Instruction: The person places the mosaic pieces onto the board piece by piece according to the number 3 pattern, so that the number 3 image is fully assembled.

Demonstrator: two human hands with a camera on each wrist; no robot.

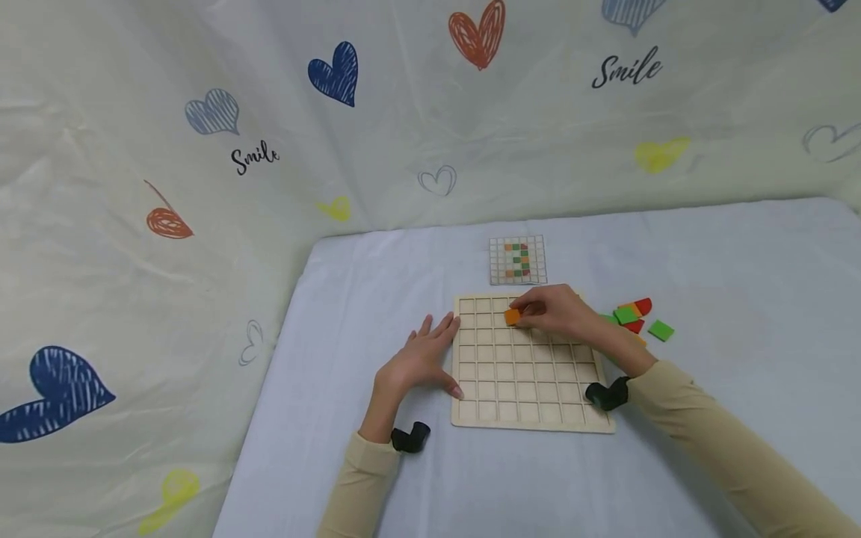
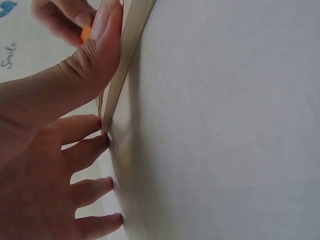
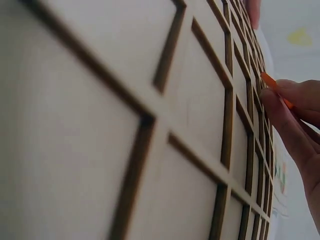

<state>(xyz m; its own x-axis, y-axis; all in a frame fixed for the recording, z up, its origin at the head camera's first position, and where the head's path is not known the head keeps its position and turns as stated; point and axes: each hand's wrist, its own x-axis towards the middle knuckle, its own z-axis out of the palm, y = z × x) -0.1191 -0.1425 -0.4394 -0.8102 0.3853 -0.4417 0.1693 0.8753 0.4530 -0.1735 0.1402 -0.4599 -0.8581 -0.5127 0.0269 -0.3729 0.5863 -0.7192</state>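
Observation:
A square wooden grid board (image 1: 518, 390) lies on the white-covered table, its cells edged by raised strips. My right hand (image 1: 554, 310) pinches an orange square tile (image 1: 513, 317) between thumb and fingers over the upper part of the grid. In the right wrist view the orange tile (image 3: 269, 79) is tilted, its edge close to the grid. My left hand (image 1: 418, 360) rests spread at the board's left side, fingertips on the table and edge. The left wrist view shows the left thumb (image 2: 102, 50) lying on the board's rim (image 2: 122, 67).
Behind the board lies a small pattern card (image 1: 498, 261) with a printed coloured grid. Right of the board, partly behind my right forearm, is a loose pile of green, red and orange tiles (image 1: 627, 315). One green tile (image 1: 661, 330) lies apart. A heart-printed cloth (image 1: 390, 149) hangs behind.

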